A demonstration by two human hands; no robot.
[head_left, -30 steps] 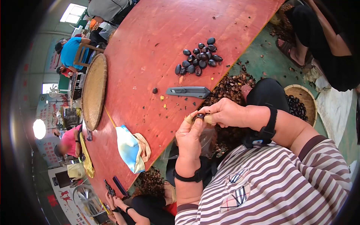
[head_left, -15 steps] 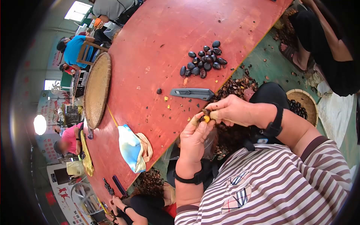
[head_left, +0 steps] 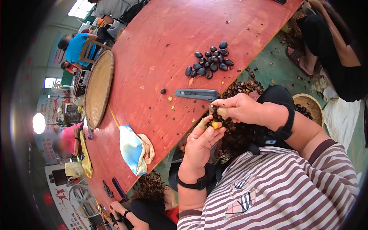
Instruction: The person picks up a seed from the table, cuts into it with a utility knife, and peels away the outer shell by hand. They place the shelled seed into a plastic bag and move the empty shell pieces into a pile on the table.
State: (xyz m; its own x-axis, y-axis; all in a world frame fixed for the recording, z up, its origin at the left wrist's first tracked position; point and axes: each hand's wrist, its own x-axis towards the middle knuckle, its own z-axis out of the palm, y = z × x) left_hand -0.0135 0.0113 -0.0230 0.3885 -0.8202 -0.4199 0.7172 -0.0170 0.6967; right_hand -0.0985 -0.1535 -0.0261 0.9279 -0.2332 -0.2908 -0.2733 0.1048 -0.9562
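Pinched between the thumb and fingers of my left hand (head_left: 199, 147) is a partly peeled nut (head_left: 215, 125), its yellow kernel showing beside dark shell. My right hand (head_left: 243, 109) is closed just above and to the right, with a dark piece of shell (head_left: 213, 109) at its fingertips. The two hands are close but apart, over the table's near edge. Beyond them a dark grey utility knife (head_left: 197, 94) lies on the red table (head_left: 153, 46). A cluster of glossy black nuts (head_left: 214, 60) sits farther up.
A round woven tray (head_left: 99, 90) leans at the table's left edge. A blue-and-white cloth bag (head_left: 132, 149) lies nearer me. Shell scraps (head_left: 249, 86) cover the floor, and a basket of dark nuts (head_left: 306, 103) stands at right. Other people sit around.
My right hand has pulled away from the nut, up and right, with a piece of shell. My left hand has stayed nearly in place, showing more of the yellow kernel.
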